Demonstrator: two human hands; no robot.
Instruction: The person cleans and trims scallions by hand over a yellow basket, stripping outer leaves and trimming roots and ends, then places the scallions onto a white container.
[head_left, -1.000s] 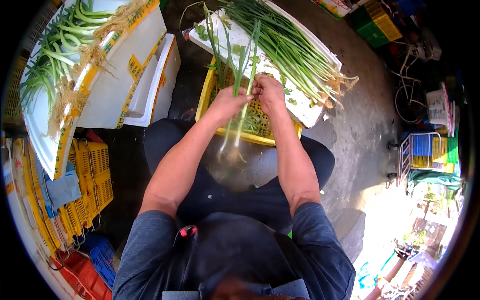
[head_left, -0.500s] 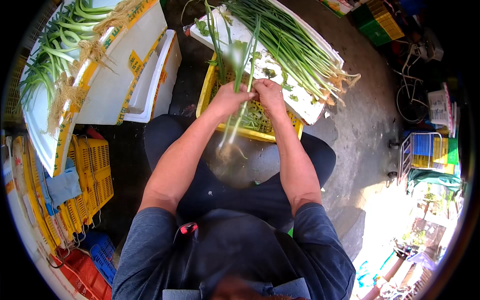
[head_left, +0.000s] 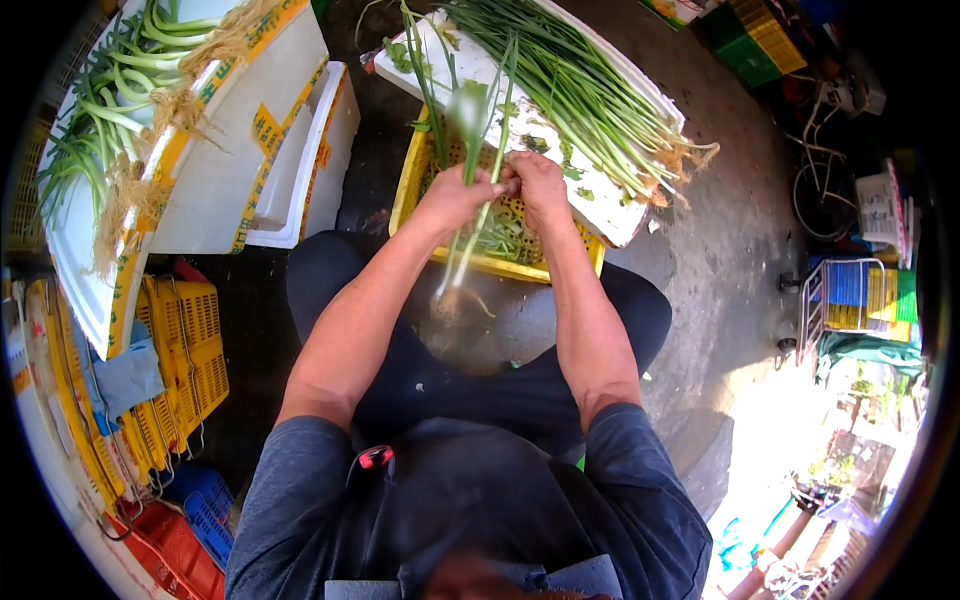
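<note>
In my left hand [head_left: 452,205] is a small bunch of scallions [head_left: 463,258], the fingers closed round the stalks. Their green leaves point away from me, and the white ends with roots hang towards my lap. My right hand [head_left: 541,190] meets the left thumb, its thumb and fingertips pinched at one stalk of the bunch. Below both hands stands a yellow plastic crate [head_left: 408,190] with green trimmings [head_left: 505,235] inside. A large heap of scallions [head_left: 575,100] lies on a white foam board [head_left: 610,212] across the crate's far right side.
At the left, more scallions [head_left: 125,95] lie on a white foam box [head_left: 205,195] with yellow tape. Yellow crates [head_left: 190,330] are stacked below it, near a red crate [head_left: 165,550]. A wheeled metal cart [head_left: 815,305] stands at the right on the concrete floor [head_left: 715,290].
The view has shifted very slightly. Both hands keep nearly the same place and hold on the scallions, with the right hand's fingers moved only a little.
</note>
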